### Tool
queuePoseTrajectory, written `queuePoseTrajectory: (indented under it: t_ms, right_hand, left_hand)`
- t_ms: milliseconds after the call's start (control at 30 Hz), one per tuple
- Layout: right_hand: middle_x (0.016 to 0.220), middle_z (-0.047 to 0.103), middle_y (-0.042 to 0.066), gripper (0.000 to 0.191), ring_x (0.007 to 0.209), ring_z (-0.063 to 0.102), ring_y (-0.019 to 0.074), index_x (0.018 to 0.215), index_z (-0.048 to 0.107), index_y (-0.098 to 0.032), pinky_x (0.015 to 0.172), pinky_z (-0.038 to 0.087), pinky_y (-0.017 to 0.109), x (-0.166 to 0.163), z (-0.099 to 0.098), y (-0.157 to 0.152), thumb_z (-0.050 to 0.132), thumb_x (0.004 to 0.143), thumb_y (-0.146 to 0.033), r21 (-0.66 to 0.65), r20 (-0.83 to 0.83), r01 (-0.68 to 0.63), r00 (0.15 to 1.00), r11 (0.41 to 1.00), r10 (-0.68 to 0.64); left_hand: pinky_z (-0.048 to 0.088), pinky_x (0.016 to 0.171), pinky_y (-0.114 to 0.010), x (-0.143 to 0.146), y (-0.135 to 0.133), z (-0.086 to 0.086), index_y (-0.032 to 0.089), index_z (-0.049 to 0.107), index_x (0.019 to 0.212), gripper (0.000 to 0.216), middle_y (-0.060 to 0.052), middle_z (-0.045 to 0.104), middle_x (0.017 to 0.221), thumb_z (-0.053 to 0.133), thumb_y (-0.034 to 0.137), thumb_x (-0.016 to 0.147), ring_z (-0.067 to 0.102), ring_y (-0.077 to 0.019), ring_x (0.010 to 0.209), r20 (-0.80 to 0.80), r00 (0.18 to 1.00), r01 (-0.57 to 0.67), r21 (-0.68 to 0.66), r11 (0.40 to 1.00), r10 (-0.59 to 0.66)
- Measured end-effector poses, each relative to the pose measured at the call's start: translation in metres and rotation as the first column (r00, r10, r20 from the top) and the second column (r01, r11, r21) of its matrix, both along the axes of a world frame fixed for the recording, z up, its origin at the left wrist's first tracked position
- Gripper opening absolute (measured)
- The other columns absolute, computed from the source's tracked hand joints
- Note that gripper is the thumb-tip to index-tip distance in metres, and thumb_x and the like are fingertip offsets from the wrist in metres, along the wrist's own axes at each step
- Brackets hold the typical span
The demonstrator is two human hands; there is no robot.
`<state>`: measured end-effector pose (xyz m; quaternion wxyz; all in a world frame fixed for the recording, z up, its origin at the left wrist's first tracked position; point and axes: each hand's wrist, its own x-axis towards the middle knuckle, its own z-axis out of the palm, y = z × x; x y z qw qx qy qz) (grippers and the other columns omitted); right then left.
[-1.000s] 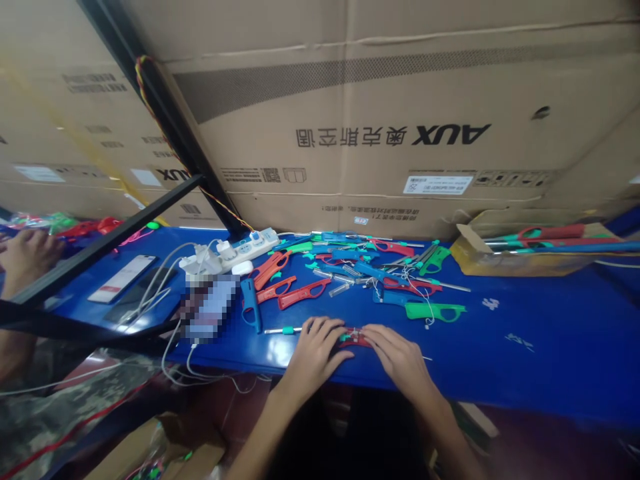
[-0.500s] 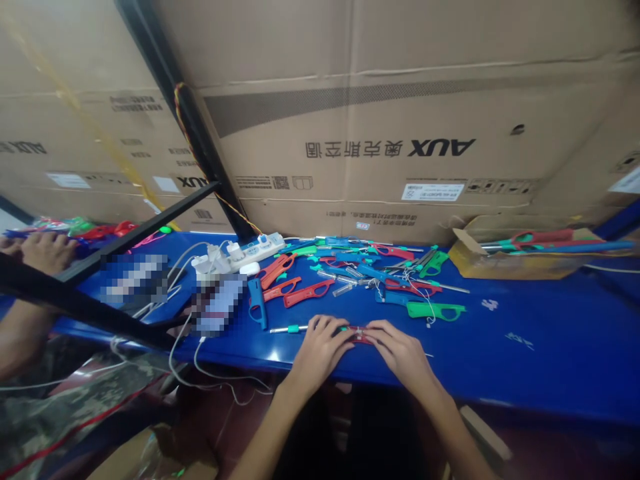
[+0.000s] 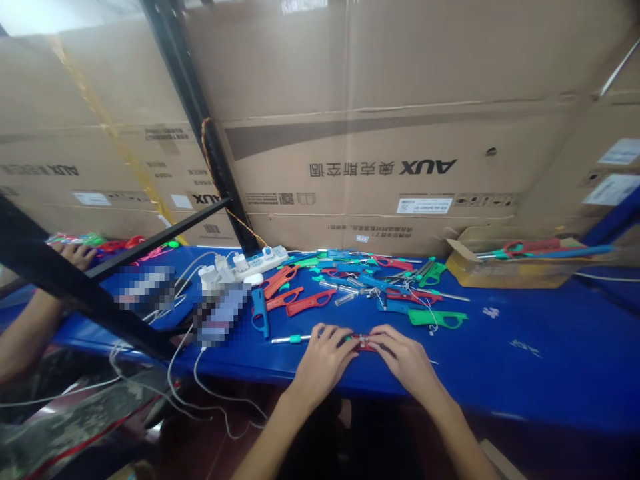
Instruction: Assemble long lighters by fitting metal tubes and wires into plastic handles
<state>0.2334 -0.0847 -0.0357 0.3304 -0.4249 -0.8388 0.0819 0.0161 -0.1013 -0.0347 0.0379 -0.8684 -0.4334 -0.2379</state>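
Note:
Both my hands rest on the blue table [image 3: 525,360] near its front edge. My left hand [image 3: 325,360] and my right hand [image 3: 405,360] press with curled fingers on a small red plastic lighter part [image 3: 364,342] that lies between them, mostly hidden. A thin metal rod with a green collar [image 3: 293,339] lies just left of my left hand. Beyond my hands lie several red, blue and green plastic lighter shells [image 3: 310,303], among them a green one [image 3: 437,319].
A white power strip [image 3: 250,261] with chargers and cables sits at the back left. An open carton [image 3: 505,267] holds long lighters at the right. Big cardboard boxes [image 3: 380,153] wall the rear. Another person's arm [image 3: 30,333] works at far left behind a black bar [image 3: 75,293].
The view has tilted upward and shifted a little; my hands stay pressed on the red part in the same spot. The other person's hand at the left has moved slightly.

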Motion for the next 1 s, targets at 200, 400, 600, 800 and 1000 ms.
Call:
queuePoseTrajectory:
  t_ms: [200,400,600,800,1000]
  right_hand:
    - [0.099,0.072,0.003,0.028,0.074,0.071,0.0131,0.094,0.071,-0.025,0.067,0.054,0.021,-0.002,0.003,-0.001,0.045,0.102,-0.029,0.042,0.007,0.016,1.0,0.999,-0.017]
    - [0.099,0.072,0.002,0.029,0.076,0.072,0.0135,0.094,0.071,-0.026,0.067,0.054,0.021,-0.002,0.002,0.001,0.043,0.102,-0.031,0.045,0.022,0.026,0.999,0.999,-0.027]
    - [0.1,0.071,0.002,0.027,0.079,0.072,0.014,0.098,0.068,-0.026,0.067,0.054,0.021,0.0,-0.006,0.005,0.042,0.103,-0.031,0.056,0.063,0.022,0.998,0.998,-0.026]
    - [0.101,0.071,0.001,0.026,0.078,0.072,0.014,0.097,0.067,-0.027,0.067,0.055,0.022,-0.002,-0.005,0.005,0.043,0.103,-0.031,0.061,0.075,0.027,0.997,0.998,-0.032]
    - [0.109,0.072,0.004,0.029,0.08,0.075,0.0154,0.104,0.068,-0.026,0.064,0.058,0.022,-0.005,-0.008,0.003,0.04,0.104,-0.032,0.18,0.097,0.053,0.993,0.982,-0.072]
  left_hand:
    - [0.037,0.1,-0.048,0.0,0.0,-0.002,0.025,0.062,0.122,0.021,-0.005,0.066,0.12,0.055,0.026,0.102,0.059,-0.0243,0.107,-0.017,1.0,-0.001,0.058,0.998,0.002]
    - [0.037,0.101,-0.047,0.0,-0.001,0.001,0.025,0.062,0.122,0.022,-0.005,0.066,0.119,0.057,0.027,0.101,0.058,-0.024,0.109,-0.012,1.0,0.008,0.034,0.999,-0.007]
    - [0.037,0.1,-0.047,0.001,0.0,-0.002,0.026,0.063,0.119,0.02,-0.004,0.067,0.117,0.057,0.027,0.101,0.058,-0.0235,0.106,0.032,0.999,0.009,0.008,1.0,-0.009]
    - [0.037,0.102,-0.048,0.001,-0.001,-0.001,0.026,0.062,0.12,0.02,-0.004,0.066,0.116,0.056,0.028,0.101,0.059,-0.0245,0.106,0.034,0.999,0.016,0.014,1.0,-0.016]
    - [0.039,0.104,-0.05,-0.001,-0.002,-0.003,0.024,0.056,0.129,0.03,-0.006,0.068,0.119,0.06,0.028,0.099,0.061,-0.0249,0.109,0.094,0.996,-0.004,-0.016,1.0,0.005]
